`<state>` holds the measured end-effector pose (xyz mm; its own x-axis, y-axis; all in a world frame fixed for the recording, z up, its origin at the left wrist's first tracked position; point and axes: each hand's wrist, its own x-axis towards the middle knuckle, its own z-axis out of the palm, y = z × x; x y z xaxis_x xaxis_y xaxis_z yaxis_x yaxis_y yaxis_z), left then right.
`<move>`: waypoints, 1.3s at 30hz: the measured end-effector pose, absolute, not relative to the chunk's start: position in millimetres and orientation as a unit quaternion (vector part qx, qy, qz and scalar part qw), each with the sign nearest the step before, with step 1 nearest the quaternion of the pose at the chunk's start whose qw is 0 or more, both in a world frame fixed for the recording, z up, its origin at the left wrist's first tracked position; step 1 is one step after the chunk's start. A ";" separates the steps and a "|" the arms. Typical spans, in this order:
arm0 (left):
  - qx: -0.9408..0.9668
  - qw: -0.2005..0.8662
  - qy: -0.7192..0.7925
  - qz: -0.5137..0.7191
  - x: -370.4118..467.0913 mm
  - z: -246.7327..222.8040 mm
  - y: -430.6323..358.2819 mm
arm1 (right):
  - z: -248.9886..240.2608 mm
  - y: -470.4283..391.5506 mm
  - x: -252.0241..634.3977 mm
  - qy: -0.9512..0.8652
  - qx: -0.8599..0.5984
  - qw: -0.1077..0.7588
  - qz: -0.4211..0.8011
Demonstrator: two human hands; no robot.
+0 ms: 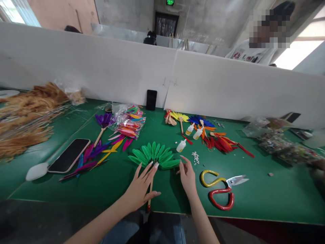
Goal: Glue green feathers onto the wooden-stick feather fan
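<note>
A green feather fan with a thin wooden handle lies spread on the green table in front of me. Flat over the base of its feathers rests my left hand, fingers stretched and apart, thumb across the handle. At the fan's right end, my right hand has curled fingers closed at the tip of the lowest green feather; the fingertips are partly hidden. Close to this hand are small white beads and a glue bottle. Scissors with one yellow and one red handle lie to its right.
Loose colored feathers, a purple feather fan and a phone lie left. Behind are a bag of feathers, yellow and blue fans, and red feathers. A white partition borders the table; a person stands beyond.
</note>
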<state>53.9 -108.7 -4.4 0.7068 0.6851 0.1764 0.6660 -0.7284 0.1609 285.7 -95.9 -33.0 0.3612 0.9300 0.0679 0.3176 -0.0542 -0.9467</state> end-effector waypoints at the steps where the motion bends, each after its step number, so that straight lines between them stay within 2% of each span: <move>1: 0.923 0.042 0.366 0.111 53.9 -4.4 -108.3 | -31.8 -96.3 285.3 -0.474 -0.658 0.498 0.307; 24: 0.932 -0.007 0.342 0.123 54.0 -9.3 -105.1 | -34.5 -96.3 285.2 -0.497 -0.644 0.479 0.330; 32: 0.932 -0.008 0.346 0.108 54.6 -8.4 -105.9 | -31.8 -97.9 284.9 -0.537 -0.650 0.449 0.296; 39: 0.932 0.001 0.347 0.110 54.1 -10.5 -104.9 | -29.1 -99.1 285.1 -0.515 -0.648 0.466 0.312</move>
